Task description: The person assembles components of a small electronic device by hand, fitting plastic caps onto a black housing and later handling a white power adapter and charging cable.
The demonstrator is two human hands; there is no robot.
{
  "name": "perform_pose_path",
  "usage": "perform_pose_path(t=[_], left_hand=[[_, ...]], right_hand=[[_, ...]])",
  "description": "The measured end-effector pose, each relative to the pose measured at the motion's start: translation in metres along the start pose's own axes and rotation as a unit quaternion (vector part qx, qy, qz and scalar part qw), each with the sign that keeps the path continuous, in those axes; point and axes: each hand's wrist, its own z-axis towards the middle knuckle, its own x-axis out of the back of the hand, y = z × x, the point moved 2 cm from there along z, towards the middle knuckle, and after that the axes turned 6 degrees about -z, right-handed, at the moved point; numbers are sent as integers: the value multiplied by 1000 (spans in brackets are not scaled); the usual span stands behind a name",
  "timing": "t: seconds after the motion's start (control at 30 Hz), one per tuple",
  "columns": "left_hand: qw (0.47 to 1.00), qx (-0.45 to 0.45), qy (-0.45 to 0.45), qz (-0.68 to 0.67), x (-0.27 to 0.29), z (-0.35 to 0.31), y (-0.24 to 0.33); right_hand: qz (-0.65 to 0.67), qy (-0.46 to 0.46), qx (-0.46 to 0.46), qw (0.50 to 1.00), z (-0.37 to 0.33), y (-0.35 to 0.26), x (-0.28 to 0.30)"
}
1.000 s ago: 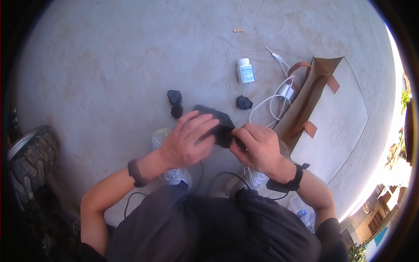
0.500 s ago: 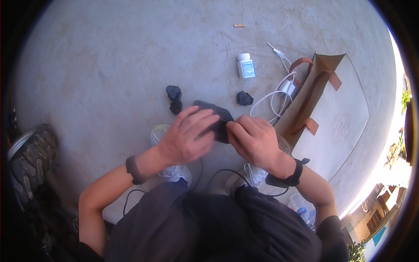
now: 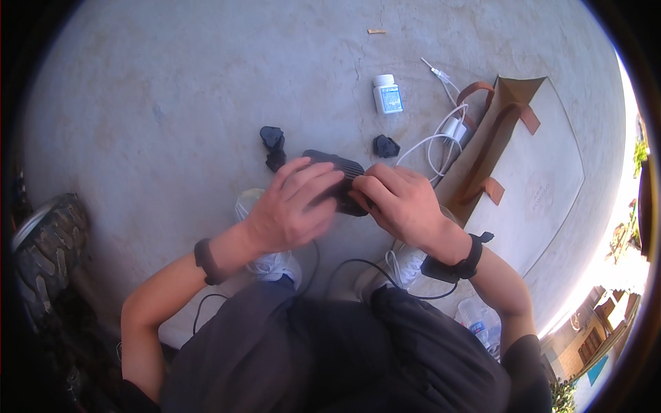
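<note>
1. we look down on a grey concrete floor [image 3: 193, 82].
2. at our right, a pale bag [image 3: 540, 168] with brown handles lies with its mouth open.
3. at the far left is a tyre [image 3: 51, 241] with chunky tread.
4. our two hands meet at centre: the left hand [image 3: 295, 205], slightly blurred, half-curls its fingers over a block, its thumb hidden; the right hand [image 3: 403, 203] is drawn into a pinch at the block's right end.
5. that black ribbed block [image 3: 337, 160] sits between them, tilted, in front of our shoes.
6. a white cable with adapter [image 3: 453, 129] loops beside the bag.
7. a white bottle [image 3: 388, 96] stands beyond the hands.
8. two dark pieces, one left [image 3: 273, 143] and one right [image 3: 386, 146], flank the block.
</note>
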Motion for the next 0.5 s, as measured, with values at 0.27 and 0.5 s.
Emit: perform_pose_path(t=[0.27, 0.5], left_hand=[[1000, -14, 0, -4, -1, -1, -2], [1000, -8, 2, 0, 0, 0, -2]], right_hand=[[25, -9, 34, 999, 0, 8, -6], [26, 51, -39, 998, -3, 7, 14]])
